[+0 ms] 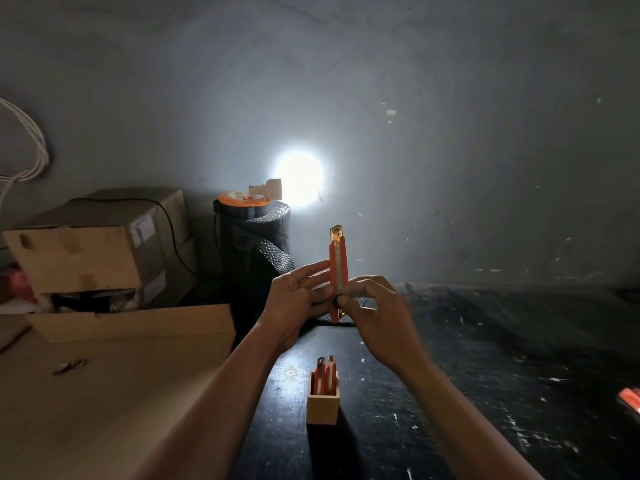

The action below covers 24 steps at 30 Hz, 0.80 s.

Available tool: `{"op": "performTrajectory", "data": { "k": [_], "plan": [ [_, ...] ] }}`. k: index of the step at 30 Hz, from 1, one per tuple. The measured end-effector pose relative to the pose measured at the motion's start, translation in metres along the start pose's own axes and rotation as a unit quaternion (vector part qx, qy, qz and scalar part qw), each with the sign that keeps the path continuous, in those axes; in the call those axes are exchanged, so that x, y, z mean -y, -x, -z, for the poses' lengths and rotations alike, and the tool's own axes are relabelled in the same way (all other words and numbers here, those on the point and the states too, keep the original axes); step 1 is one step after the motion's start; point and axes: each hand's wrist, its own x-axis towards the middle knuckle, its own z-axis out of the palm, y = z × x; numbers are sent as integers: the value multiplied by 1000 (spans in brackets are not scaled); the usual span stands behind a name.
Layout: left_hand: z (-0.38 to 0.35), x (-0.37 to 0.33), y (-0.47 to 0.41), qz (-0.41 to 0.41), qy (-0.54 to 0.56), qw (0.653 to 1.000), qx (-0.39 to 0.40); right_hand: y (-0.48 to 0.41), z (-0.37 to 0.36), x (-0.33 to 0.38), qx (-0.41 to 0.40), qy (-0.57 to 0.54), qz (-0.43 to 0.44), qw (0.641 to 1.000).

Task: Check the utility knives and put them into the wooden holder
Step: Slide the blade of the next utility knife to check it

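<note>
Orange utility knife (pixel 338 271) held upright at frame centre, above the dark tabletop (pixel 485 358). Left hand (pixel 298 299) pinches the body from 9 o'clock; right hand (pixel 370 311) pinches the lower end, thumb on the black slider. Wooden holder (pixel 322 405) stands at 6 o'clock below the hands, several knives already in it.

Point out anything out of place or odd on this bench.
One orange item, probably another knife, lies apart at the table's right edge, blurred and cut off. The wooden holder stands upright with knives inside; nothing looks spilled or damaged.
</note>
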Motion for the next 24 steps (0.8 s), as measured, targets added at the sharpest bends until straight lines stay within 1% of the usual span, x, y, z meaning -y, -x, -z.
{"op": "performTrajectory", "data": {
  "k": [8, 18, 24],
  "plan": [
    [1, 4, -1, 11, 15, 1000, -3, 1, -2, -5, 26, 32, 15, 999],
    [7, 13, -3, 9, 10, 1000, 2, -2, -10, -13, 37, -16, -6, 999],
    [9, 15, -4, 5, 1, 1000, -3, -2, -15, -16, 39, 8, -1, 999]
  ]
}}
